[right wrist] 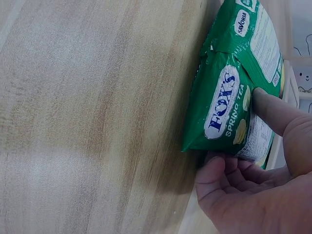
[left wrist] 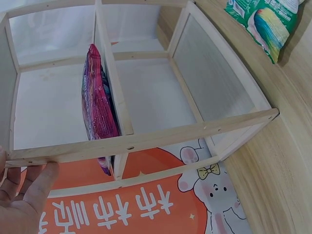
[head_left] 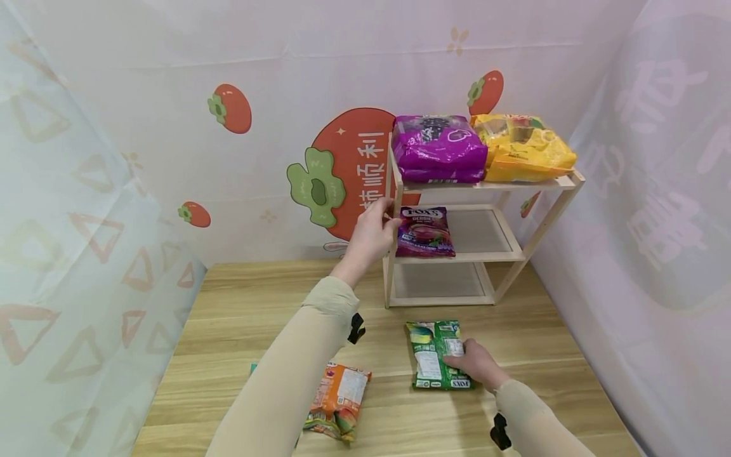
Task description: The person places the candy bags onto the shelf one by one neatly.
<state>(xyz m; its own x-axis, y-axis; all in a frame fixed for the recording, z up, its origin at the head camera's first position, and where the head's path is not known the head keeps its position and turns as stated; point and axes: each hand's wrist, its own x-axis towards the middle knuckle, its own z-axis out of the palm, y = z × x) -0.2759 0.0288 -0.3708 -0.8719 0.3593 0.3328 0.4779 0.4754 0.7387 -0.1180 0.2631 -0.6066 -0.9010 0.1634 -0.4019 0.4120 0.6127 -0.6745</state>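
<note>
The left hand [head_left: 374, 235] grips the left front post of the wooden shelf [head_left: 485, 257]; in the left wrist view its fingers [left wrist: 36, 183] curl round the post near one end. Beside it, a purple-red Fox's berries bag [head_left: 425, 231] leans on the middle tier. On the table in front of the shelf lies a green Fox's spring tea bag [head_left: 428, 355], held at its right edge by the right hand [head_left: 476, 364]. The right wrist view shows the thumb on top of the green bag [right wrist: 222, 102] and the other fingers of the right hand [right wrist: 263, 185] curled under its edge.
A purple bag [head_left: 436, 149] and a yellow bag [head_left: 522, 149] lie on the top tier. An orange bag [head_left: 342, 393] is on the table [head_left: 228, 317] at the front, partly behind the left sleeve. Patterned cloth walls stand at the back and both sides.
</note>
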